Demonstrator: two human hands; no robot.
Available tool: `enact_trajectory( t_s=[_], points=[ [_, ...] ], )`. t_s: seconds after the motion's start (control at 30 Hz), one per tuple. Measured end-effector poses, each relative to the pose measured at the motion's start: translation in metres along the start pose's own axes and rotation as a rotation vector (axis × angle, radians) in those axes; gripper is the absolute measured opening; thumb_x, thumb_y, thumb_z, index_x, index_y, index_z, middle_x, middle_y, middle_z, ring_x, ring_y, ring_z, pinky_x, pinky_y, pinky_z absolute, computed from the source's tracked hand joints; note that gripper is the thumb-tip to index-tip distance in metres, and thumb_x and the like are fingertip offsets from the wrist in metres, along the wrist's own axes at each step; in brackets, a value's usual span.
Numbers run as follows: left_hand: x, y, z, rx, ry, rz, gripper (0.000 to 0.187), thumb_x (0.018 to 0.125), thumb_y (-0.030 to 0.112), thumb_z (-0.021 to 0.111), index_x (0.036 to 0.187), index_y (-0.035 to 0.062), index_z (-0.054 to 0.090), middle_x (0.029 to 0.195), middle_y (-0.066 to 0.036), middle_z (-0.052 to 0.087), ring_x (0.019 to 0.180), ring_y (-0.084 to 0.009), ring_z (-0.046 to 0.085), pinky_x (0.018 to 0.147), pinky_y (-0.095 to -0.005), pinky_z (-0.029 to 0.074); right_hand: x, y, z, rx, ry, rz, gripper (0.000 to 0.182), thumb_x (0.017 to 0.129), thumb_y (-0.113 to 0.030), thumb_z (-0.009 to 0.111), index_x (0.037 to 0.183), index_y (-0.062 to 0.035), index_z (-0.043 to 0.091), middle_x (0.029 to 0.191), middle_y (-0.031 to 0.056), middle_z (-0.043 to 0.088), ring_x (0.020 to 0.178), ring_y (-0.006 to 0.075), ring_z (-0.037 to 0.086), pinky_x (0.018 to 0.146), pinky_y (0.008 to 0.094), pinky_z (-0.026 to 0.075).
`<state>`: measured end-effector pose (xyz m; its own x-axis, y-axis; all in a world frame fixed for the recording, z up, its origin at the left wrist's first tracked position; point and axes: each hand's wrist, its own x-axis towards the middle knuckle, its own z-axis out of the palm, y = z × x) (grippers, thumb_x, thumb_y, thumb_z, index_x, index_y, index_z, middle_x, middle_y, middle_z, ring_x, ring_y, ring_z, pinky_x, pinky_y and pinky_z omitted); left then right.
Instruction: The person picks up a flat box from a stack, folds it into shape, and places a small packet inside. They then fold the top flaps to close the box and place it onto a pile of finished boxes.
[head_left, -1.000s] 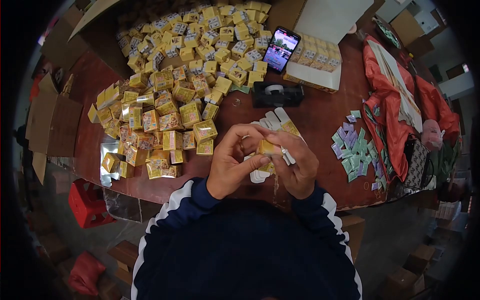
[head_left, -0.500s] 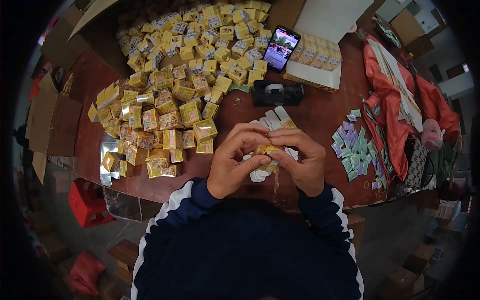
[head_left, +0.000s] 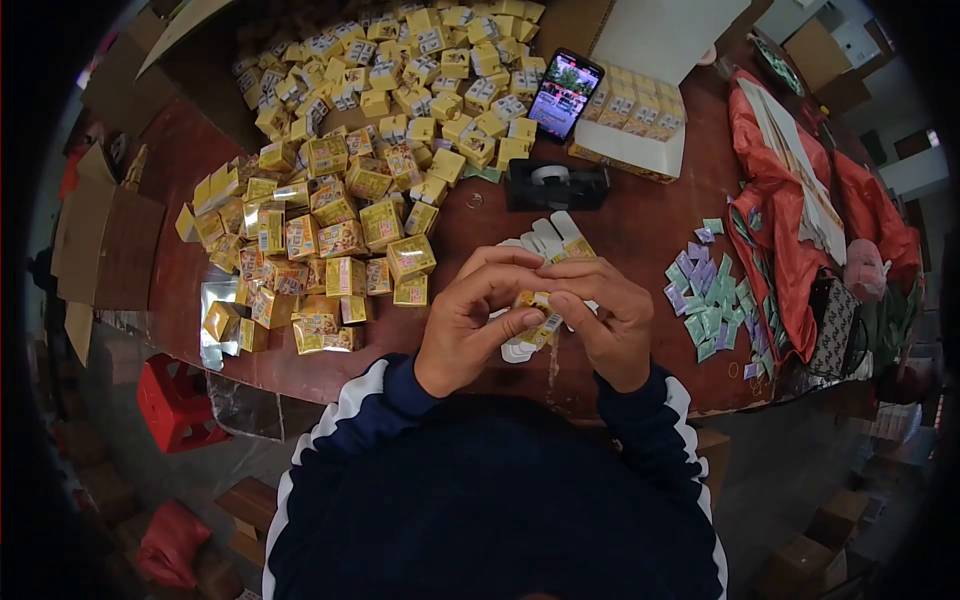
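Between my two hands is a small yellow carton (head_left: pixel 536 300), mostly covered by my fingers. My left hand (head_left: pixel 470 318) closes on its left side, the thumb along the near edge. On the other side, my right hand (head_left: pixel 612 318) grips the carton with its thumb pressed near the top. Beneath them lies a stack of flat, unfolded white and yellow cartons (head_left: pixel 548 238), partly hidden by the hands.
Folded, shiny yellow boxes (head_left: pixel 340 240) are heaped at left, with more boxes (head_left: pixel 400 70) spilling from a large carton behind. A tape dispenser (head_left: pixel 557 188), a phone (head_left: pixel 567 92) and a display box (head_left: pixel 650 155) stand ahead. Green and purple sachets (head_left: pixel 712 300) lie right, beside red plastic bags (head_left: pixel 780 220).
My right thumb has shifted slightly right and up across the carton, and more of the carton's printed side shows. Both hands stay in nearly the same place.
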<state>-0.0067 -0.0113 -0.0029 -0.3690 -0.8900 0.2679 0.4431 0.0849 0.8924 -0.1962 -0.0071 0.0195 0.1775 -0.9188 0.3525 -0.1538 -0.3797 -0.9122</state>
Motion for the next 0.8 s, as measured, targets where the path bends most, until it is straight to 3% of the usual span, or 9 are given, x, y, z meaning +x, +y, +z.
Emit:
enact_trajectory(
  t_s=[0.07,0.27,0.43,0.5,0.53,0.6,0.63,0.7,0.8],
  points=[
    [0.000,0.002,-0.002,-0.003,0.013,-0.005,0.028,0.091,-0.002,0.067,0.119,-0.0002,0.063,0.134,-0.011,0.044,0.120,-0.0185,0.055,0.100,-0.0325,0.049,0.001,0.000,0.000,-0.145,-0.008,-0.200,0.020,0.084,-0.001,0.073,0.104,-0.0014,0.073,0.108,0.0129,0.071,0.100,0.0259,0.068,0.085,0.0338,0.054],
    [0.001,0.001,0.000,0.011,0.028,-0.002,0.021,0.092,-0.003,0.065,0.113,-0.0005,0.065,0.133,-0.011,0.044,0.115,-0.0173,0.057,0.096,-0.0306,0.050,-0.004,0.015,0.002,-0.138,0.016,-0.316,0.025,0.083,-0.002,0.074,0.108,-0.0031,0.073,0.116,0.0138,0.068,0.107,0.0293,0.065,0.090,0.0367,0.053],
    [-0.002,0.001,-0.004,0.051,0.026,-0.040,0.018,0.091,-0.002,0.067,0.109,-0.0004,0.066,0.134,-0.011,0.043,0.112,-0.0169,0.059,0.094,-0.0305,0.052,-0.005,0.017,-0.005,-0.123,-0.056,-0.250,0.027,0.084,-0.003,0.073,0.111,-0.0029,0.072,0.118,0.0128,0.068,0.109,0.0288,0.065,0.091,0.0354,0.052],
    [0.000,-0.001,-0.003,0.268,0.029,-0.002,0.030,0.086,0.001,0.074,0.114,0.0003,0.063,0.136,-0.011,0.042,0.111,-0.0190,0.061,0.092,-0.0324,0.054,-0.003,0.015,-0.012,-0.094,-0.091,-0.188,0.030,0.084,-0.004,0.073,0.114,-0.0030,0.071,0.119,0.0127,0.067,0.110,0.0290,0.064,0.091,0.0348,0.052],
    [0.005,0.001,-0.002,0.268,0.013,0.018,0.030,0.086,0.001,0.074,0.114,0.0003,0.063,0.136,-0.011,0.042,0.111,-0.0190,0.061,0.092,-0.0324,0.054,-0.004,0.011,-0.016,-0.047,-0.158,-0.042,0.034,0.084,-0.006,0.072,0.118,-0.0040,0.069,0.121,0.0127,0.066,0.109,0.0286,0.065,0.092,0.0341,0.051],
    [0.011,0.006,0.004,0.441,0.001,0.023,0.052,0.078,0.006,0.083,0.123,0.0026,0.057,0.136,-0.013,0.042,0.110,-0.0221,0.062,0.090,-0.0341,0.056,0.000,-0.005,-0.028,0.093,-0.333,0.289,0.045,0.084,-0.010,0.072,0.128,-0.0074,0.063,0.128,0.0125,0.061,0.110,0.0255,0.063,0.094,0.0335,0.050],
    [0.011,0.006,0.003,0.474,-0.023,-0.072,0.073,0.072,0.009,0.088,0.132,0.0045,0.048,0.136,-0.013,0.042,0.111,-0.0248,0.062,0.089,-0.0341,0.056,0.000,-0.004,-0.033,0.083,-0.325,0.283,0.045,0.084,-0.010,0.072,0.128,-0.0074,0.063,0.128,0.0125,0.061,0.110,0.0255,0.063,0.094,0.0335,0.050],
    [0.015,0.012,0.008,0.590,-0.054,-0.073,0.077,0.071,0.011,0.089,0.134,0.0043,0.045,0.135,-0.013,0.042,0.111,-0.0249,0.062,0.088,-0.0341,0.056,-0.001,0.003,-0.039,-0.074,-0.422,0.067,0.046,0.083,-0.011,0.073,0.128,-0.0098,0.064,0.128,0.0112,0.058,0.114,0.0221,0.060,0.093,0.0331,0.050],
    [0.016,0.019,0.011,0.588,-0.073,-0.167,0.086,0.069,0.014,0.091,0.138,0.0036,0.041,0.135,-0.013,0.043,0.115,-0.0247,0.060,0.091,-0.0353,0.055,-0.009,0.004,-0.047,0.011,-0.505,0.173,0.046,0.080,-0.009,0.076,0.124,-0.0071,0.062,0.125,0.0096,0.055,0.116,0.0190,0.057,0.094,0.0323,0.050]
  ],
)
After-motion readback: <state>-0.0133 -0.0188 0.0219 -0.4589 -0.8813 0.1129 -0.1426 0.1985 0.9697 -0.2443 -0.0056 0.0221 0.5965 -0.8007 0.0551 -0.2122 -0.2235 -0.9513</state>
